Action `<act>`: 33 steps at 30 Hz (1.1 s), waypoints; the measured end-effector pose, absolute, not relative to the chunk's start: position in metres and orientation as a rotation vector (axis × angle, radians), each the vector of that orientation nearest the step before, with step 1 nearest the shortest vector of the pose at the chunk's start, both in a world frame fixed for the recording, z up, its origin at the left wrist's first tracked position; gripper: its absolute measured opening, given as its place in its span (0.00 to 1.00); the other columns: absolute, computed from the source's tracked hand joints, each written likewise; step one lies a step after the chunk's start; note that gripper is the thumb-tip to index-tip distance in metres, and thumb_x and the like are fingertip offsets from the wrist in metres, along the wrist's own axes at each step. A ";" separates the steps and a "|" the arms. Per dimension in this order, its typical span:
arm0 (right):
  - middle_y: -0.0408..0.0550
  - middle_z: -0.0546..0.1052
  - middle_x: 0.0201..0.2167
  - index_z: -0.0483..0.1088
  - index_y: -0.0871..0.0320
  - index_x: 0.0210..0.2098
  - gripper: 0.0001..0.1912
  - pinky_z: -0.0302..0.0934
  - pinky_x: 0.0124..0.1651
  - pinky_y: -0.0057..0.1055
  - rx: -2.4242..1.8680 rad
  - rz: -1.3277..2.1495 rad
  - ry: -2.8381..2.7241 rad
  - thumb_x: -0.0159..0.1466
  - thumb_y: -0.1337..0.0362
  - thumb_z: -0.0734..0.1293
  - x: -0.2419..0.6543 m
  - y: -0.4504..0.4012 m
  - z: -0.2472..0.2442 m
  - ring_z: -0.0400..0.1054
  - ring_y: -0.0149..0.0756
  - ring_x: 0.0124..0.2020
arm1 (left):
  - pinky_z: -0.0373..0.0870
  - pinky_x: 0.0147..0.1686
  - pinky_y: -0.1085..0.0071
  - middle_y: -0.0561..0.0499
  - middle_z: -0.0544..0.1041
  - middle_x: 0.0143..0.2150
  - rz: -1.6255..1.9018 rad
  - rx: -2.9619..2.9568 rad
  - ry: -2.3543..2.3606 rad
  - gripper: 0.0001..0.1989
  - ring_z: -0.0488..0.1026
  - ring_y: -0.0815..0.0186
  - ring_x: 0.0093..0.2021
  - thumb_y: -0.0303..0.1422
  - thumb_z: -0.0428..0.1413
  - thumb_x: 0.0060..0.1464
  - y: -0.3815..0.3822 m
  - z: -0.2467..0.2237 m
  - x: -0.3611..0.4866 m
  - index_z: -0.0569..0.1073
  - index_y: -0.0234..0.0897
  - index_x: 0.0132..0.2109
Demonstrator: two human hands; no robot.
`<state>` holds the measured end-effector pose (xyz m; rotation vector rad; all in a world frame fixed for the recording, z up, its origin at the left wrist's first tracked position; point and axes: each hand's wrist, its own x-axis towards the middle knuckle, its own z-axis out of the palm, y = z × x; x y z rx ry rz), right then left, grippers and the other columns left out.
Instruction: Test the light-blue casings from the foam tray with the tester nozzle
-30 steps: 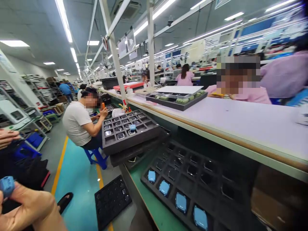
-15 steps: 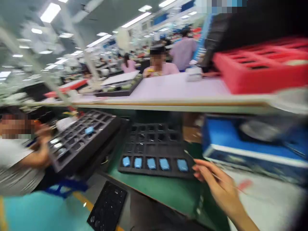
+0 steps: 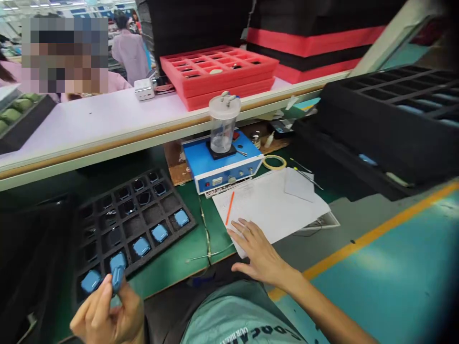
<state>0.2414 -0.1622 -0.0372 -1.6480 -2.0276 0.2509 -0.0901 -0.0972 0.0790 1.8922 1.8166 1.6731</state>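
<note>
A green surface (image 3: 170,268) runs beneath a raised pale-lilac shelf (image 3: 118,111) with a wood-toned front edge (image 3: 107,139). To the right, the turquoise floor (image 3: 387,272) borders a grey strip (image 3: 355,220) along a yellow line (image 3: 376,230) and catches glare. Fluorescent ceiling lights (image 3: 84,8) glow at upper left; a pale post (image 3: 394,36) slants at upper right.

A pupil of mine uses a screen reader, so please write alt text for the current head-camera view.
A person's left hand pinches a small, rounded blue piece near a black foam compartment tray holding similar blue pieces. The right hand is spread at the edge of a white paper sheet, before a blue box-shaped device with a clear jar on top.
</note>
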 end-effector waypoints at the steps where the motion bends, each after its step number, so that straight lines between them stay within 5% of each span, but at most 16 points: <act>1: 0.62 0.60 0.72 0.56 0.56 0.72 0.44 0.51 0.71 0.66 -1.722 0.181 -2.081 0.61 0.61 0.76 0.248 -0.168 -0.041 0.49 0.62 0.74 | 0.74 0.45 0.52 0.41 0.81 0.39 1.671 1.927 1.771 0.19 0.76 0.50 0.42 0.45 0.67 0.51 -0.084 0.067 -0.082 0.78 0.38 0.44; 6: 0.59 0.61 0.72 0.60 0.55 0.70 0.38 0.51 0.71 0.67 -2.007 0.034 -2.134 0.63 0.80 0.62 0.280 -0.177 -0.050 0.52 0.59 0.74 | 0.72 0.40 0.54 0.43 0.81 0.33 1.905 2.156 1.584 0.15 0.75 0.53 0.35 0.41 0.68 0.48 -0.026 0.001 -0.063 0.79 0.39 0.41; 11: 0.56 0.63 0.71 0.62 0.57 0.70 0.38 0.52 0.71 0.67 -2.023 0.076 -2.082 0.61 0.81 0.58 0.289 -0.175 -0.045 0.54 0.57 0.73 | 0.71 0.36 0.56 0.43 0.81 0.32 2.055 2.304 1.583 0.14 0.75 0.55 0.31 0.33 0.69 0.47 -0.009 -0.036 -0.072 0.82 0.38 0.43; 17: 0.55 0.66 0.70 0.63 0.58 0.69 0.38 0.53 0.71 0.65 -2.020 0.050 -1.965 0.60 0.80 0.58 0.294 -0.176 -0.046 0.56 0.53 0.73 | 0.74 0.40 0.54 0.42 0.82 0.35 1.989 2.084 1.777 0.16 0.76 0.53 0.34 0.33 0.68 0.48 -0.013 -0.031 -0.065 0.83 0.36 0.45; 25: 0.55 0.74 0.63 0.71 0.60 0.62 0.36 0.65 0.66 0.49 -2.155 -0.165 -1.838 0.58 0.84 0.56 0.303 -0.190 -0.056 0.68 0.46 0.66 | 0.74 0.39 0.57 0.42 0.82 0.36 1.973 2.082 1.765 0.15 0.76 0.56 0.34 0.34 0.68 0.48 -0.013 -0.032 -0.064 0.83 0.35 0.44; 33: 0.55 0.72 0.65 0.68 0.57 0.65 0.40 0.60 0.69 0.55 -2.140 -0.207 -1.817 0.55 0.84 0.56 0.317 -0.192 -0.076 0.63 0.50 0.69 | 0.74 0.41 0.62 0.44 0.83 0.36 1.934 2.141 1.749 0.11 0.77 0.60 0.35 0.32 0.68 0.52 -0.021 -0.025 -0.064 0.82 0.34 0.43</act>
